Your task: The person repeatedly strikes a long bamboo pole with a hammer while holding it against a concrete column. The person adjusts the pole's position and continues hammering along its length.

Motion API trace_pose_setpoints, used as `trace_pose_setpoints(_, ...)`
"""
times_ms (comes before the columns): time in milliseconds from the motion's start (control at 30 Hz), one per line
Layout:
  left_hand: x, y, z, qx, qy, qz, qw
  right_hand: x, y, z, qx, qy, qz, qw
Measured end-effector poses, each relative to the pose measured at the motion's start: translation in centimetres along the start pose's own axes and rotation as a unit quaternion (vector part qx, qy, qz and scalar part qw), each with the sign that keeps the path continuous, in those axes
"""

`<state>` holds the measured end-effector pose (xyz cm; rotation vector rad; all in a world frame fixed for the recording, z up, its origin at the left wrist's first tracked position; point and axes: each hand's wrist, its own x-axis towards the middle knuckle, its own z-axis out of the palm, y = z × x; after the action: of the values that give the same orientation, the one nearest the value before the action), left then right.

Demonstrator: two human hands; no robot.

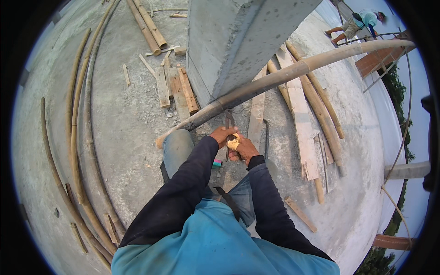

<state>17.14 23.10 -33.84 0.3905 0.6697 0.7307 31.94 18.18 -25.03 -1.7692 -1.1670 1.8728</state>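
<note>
Both hands are closing on a pair of pincers at the foot of the concrete column. The left hand and right hand are wrapping their fingers fully around the handles, tool head touching the bamboo pole. A small green-and-pink packet is lying on the concrete floor beside the knee.

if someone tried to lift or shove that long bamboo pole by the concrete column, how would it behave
The bamboo pole is round, so a push would probably make it roll, though it leans against the concrete column, which may check that. It is very long, so lifting it by one end would likely feel awkward and it may sag or swing. Both hands, left hand and right hand, are on pincers beside it.
</note>
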Motion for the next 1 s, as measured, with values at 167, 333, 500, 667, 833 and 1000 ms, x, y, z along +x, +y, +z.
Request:
trace_pose_setpoints(167, -0.3, 0.8, 0.2, 0.034, -0.057, -0.045, 0.997, 0.9, 2.2, -1.4, 0.328, -0.17, -0.004, 0.929)
trace_pose_setpoints(333, -0.3, 2.1, -0.3, 0.188, -0.043, -0.06, 0.979, 1.9, 4.8, -0.1, 0.453, -0.276, -0.064, 0.845)
trace_pose_setpoints(500, -0.5, 2.8, 0.4, 0.331, 0.049, -0.069, 0.94, 2.0, 5.0, 1.1, 0.543, -0.307, -0.07, 0.778)
trace_pose_setpoints(667, -0.6, 1.5, 1.8, 0.293, 0.134, -0.034, 0.946, -0.2, 2.7, 4.4, -0.378, 0.258, -0.117, 0.881)
trace_pose_setpoints(833, -0.1, 1.4, 1.5, 0.151, 0.048, -0.015, 0.987, -1.9, 0.3, 2.1, -0.172, 0.125, -0.045, 0.976)
trace_pose_setpoints(1000, -0.9, 2.4, 0.7, 0.069, -0.025, -0.035, 0.997, -0.1, 2.1, -0.1, 0.484, -0.299, -0.03, 0.822)
